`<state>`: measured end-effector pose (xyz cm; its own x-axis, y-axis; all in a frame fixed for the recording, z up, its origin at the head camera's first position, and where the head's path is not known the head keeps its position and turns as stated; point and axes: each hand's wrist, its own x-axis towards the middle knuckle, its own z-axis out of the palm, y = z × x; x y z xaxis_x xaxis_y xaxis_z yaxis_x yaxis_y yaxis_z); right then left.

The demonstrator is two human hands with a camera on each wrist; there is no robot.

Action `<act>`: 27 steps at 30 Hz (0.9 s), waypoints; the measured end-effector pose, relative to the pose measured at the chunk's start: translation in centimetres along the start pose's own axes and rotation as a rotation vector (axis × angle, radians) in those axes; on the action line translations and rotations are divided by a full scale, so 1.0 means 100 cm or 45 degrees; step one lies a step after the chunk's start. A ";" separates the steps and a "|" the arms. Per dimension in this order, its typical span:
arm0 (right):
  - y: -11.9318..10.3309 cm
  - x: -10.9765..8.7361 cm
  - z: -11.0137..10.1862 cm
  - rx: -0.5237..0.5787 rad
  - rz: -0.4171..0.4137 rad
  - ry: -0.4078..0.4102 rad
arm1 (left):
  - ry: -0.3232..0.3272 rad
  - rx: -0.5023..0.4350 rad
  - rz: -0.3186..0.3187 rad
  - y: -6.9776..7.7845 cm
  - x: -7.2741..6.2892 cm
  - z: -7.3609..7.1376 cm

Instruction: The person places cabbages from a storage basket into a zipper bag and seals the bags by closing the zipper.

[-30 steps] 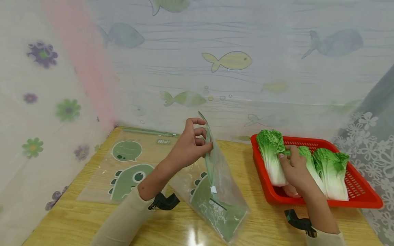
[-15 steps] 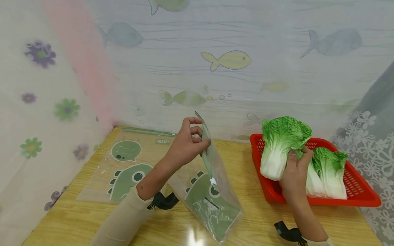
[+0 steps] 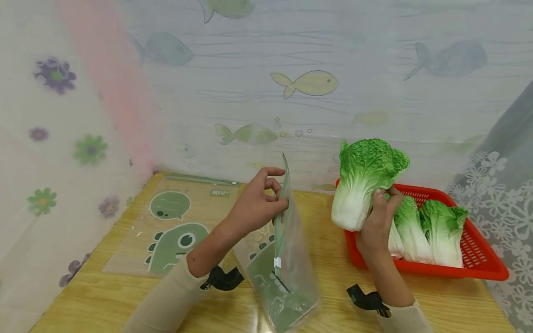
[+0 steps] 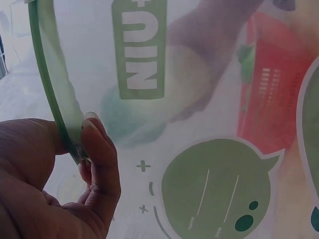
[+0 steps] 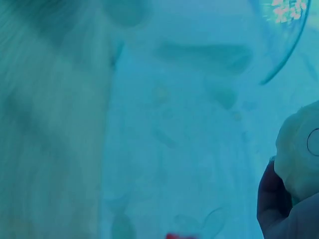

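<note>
My left hand (image 3: 258, 203) pinches the upper edge of a clear slider zip bag (image 3: 287, 282) with a green dinosaur print. The bag hangs upright and slightly creased, its white slider partway down the green zip strip. In the left wrist view, thumb and fingers of the left hand (image 4: 55, 184) meet over that strip. To the right, my right hand (image 3: 379, 222) grips a napa cabbage (image 3: 366, 171), leaves up, above the basket's left end. The right wrist view catches only the pale base of this cabbage (image 5: 299, 149) and part of the hand (image 5: 284, 219).
A red plastic basket (image 3: 489, 263) at the right holds more napa cabbages (image 3: 443, 236). Another dinosaur-print zip bag (image 3: 170, 206) lies flat on the wooden table (image 3: 333, 296) at the left. Printed curtains (image 3: 233, 51) hang behind and at both sides.
My right hand has lifted the napa cabbage out of the red basket, moving it up and left. The left hand keeps its pinch on the bag, which has swung slightly.
</note>
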<state>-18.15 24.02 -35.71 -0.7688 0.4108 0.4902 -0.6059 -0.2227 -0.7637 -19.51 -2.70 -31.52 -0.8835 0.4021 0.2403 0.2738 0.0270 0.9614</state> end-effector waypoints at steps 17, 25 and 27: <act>-0.045 -0.026 0.060 0.447 0.132 -0.762 | -0.042 0.144 0.024 -0.004 -0.003 0.021; -0.059 -0.037 0.060 -0.455 -0.274 -0.770 | 0.037 0.230 0.143 0.005 -0.008 0.013; -0.064 -0.037 0.062 -0.568 -0.355 -0.739 | 0.108 0.280 0.198 0.008 -0.007 0.009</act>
<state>-12.68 18.46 -30.10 -0.6588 -0.1557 0.7361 -0.7474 0.2474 -0.6166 -18.28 -2.12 -31.02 -0.8506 0.3392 0.4018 0.4761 0.1725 0.8623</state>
